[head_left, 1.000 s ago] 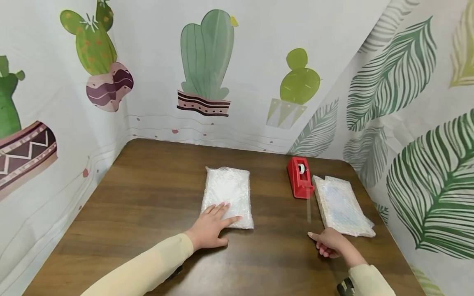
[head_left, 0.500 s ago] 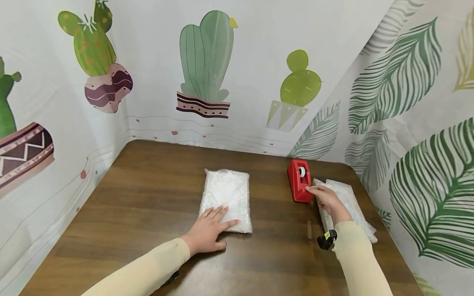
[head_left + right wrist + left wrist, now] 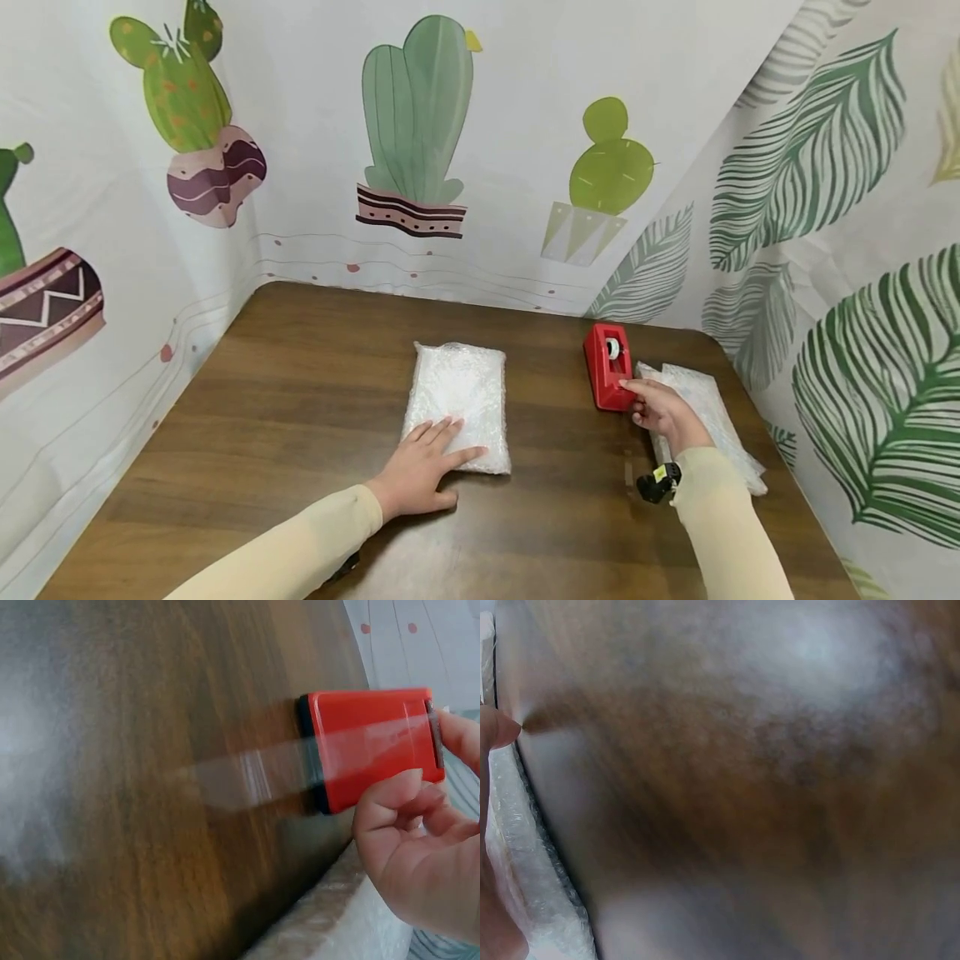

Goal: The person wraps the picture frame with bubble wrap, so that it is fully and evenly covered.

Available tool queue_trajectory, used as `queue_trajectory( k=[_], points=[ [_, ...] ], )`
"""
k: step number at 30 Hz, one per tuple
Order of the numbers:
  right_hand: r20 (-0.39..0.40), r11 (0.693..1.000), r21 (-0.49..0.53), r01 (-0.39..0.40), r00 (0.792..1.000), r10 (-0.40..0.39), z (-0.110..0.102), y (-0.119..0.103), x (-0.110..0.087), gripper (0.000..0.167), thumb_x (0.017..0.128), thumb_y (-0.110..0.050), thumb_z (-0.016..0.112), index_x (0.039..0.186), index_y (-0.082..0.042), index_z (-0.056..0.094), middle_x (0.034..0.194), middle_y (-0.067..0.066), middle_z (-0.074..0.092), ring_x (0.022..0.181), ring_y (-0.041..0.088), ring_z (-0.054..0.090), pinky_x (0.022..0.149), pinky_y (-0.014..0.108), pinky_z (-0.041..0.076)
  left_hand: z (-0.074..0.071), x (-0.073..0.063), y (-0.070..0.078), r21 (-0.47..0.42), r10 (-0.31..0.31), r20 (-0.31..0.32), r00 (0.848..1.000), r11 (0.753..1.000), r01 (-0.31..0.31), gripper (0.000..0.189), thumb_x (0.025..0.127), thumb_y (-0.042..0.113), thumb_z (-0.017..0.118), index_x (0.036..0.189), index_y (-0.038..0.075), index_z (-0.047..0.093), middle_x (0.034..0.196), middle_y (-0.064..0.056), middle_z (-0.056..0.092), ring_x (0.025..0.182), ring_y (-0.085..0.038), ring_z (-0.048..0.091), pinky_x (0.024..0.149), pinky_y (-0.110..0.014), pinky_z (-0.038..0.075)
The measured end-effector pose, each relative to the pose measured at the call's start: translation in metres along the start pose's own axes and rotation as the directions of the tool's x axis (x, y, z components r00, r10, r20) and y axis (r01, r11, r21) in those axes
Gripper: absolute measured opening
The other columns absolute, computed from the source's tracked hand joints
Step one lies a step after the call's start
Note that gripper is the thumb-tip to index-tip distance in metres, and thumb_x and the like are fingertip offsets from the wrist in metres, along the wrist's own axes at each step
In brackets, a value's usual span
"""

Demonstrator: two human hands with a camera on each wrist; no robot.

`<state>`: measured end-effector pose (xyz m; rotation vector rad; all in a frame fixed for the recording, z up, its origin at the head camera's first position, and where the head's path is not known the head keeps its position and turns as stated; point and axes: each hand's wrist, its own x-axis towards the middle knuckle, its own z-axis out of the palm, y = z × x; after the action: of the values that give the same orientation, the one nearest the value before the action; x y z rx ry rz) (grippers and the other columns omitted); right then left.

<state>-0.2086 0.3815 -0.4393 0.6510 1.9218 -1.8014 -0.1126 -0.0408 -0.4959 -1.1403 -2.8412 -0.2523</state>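
Fingers spread, my left hand rests flat on a flat bubble-wrapped package in the middle of the table. The left wrist view catches only its thumb and the package's edge. My right hand is at the near end of a red tape dispenser, with curled fingers. In the right wrist view, thumb and index finger close around the cutter edge, where they appear to pinch the clear tape. The tape strip hangs from that edge over the dispenser's front; the exact contact is partly hidden.
A second bubble-wrapped package lies right of the dispenser, partly behind my right hand. The brown wooden table meets a white cloth wall printed with cacti and leaves at the back and sides.
My right hand has moved up from the strip's lower end to the dispenser's cutter, and its fingers have curled in more. The left hand stays on the package.
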Motion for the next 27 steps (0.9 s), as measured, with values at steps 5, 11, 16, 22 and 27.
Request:
queue_trajectory(
  k=[5,11,16,22,27],
  points=[
    [-0.089,0.996,0.088,0.031,0.996,-0.023,0.006,0.01,-0.005,0.026,0.102,-0.033,0.061,0.121,-0.018,0.052,0.082,-0.011,0.052,0.075,0.003,0.05,0.07,0.018,0.056,-0.001,-0.001,0.001,-0.016,-0.005,0.017,1.0,1.0,0.005,0.066,0.088,0.043,0.067,0.151,0.039,0.049,0.158,-0.017,0.048,0.148,-0.034,0.046,0.121,-0.052,0.038],
    [-0.087,0.985,0.157,0.073,0.994,-0.059,0.011,0.032,-0.015,0.05,0.101,-0.042,0.059,0.135,-0.01,0.042,0.089,-0.012,0.056,0.086,0.0,0.059,0.079,0.017,0.057,-0.003,-0.001,0.0,-0.024,-0.001,-0.003,1.0,1.0,0.0,0.066,0.087,0.042,0.068,0.15,0.037,0.05,0.157,-0.019,0.049,0.147,-0.036,0.047,0.119,-0.053,0.039],
    [-0.015,0.975,0.19,0.112,0.994,-0.111,0.011,0.045,-0.018,0.011,0.106,-0.023,0.055,0.11,-0.019,0.064,0.084,-0.014,0.068,0.083,-0.001,0.065,0.079,0.016,0.057,-0.003,0.0,0.0,-0.013,-0.001,-0.006,1.0,1.0,0.001,0.066,0.087,0.043,0.068,0.15,0.037,0.051,0.157,-0.018,0.049,0.147,-0.035,0.047,0.118,-0.053,0.04],
    [-0.101,0.966,0.186,0.18,0.981,-0.163,0.022,0.049,-0.008,0.025,0.106,-0.016,0.052,0.086,-0.024,0.064,0.078,-0.012,0.065,0.075,0.0,0.063,0.077,0.016,0.059,-0.002,0.001,-0.002,0.001,0.005,-0.012,1.0,1.0,-0.005,0.066,0.087,0.043,0.068,0.15,0.038,0.05,0.157,-0.018,0.05,0.146,-0.035,0.047,0.117,-0.053,0.041],
    [-0.178,0.97,0.169,0.176,0.973,-0.146,0.026,0.048,-0.002,0.022,0.105,-0.017,0.055,0.084,-0.022,0.062,0.076,-0.011,0.064,0.074,0.002,0.063,0.073,0.016,0.06,-0.003,0.0,0.0,-0.023,-0.005,0.002,1.0,1.0,0.005,0.065,0.088,0.042,0.068,0.15,0.038,0.05,0.158,-0.017,0.048,0.147,-0.035,0.047,0.118,-0.053,0.04]
  ],
)
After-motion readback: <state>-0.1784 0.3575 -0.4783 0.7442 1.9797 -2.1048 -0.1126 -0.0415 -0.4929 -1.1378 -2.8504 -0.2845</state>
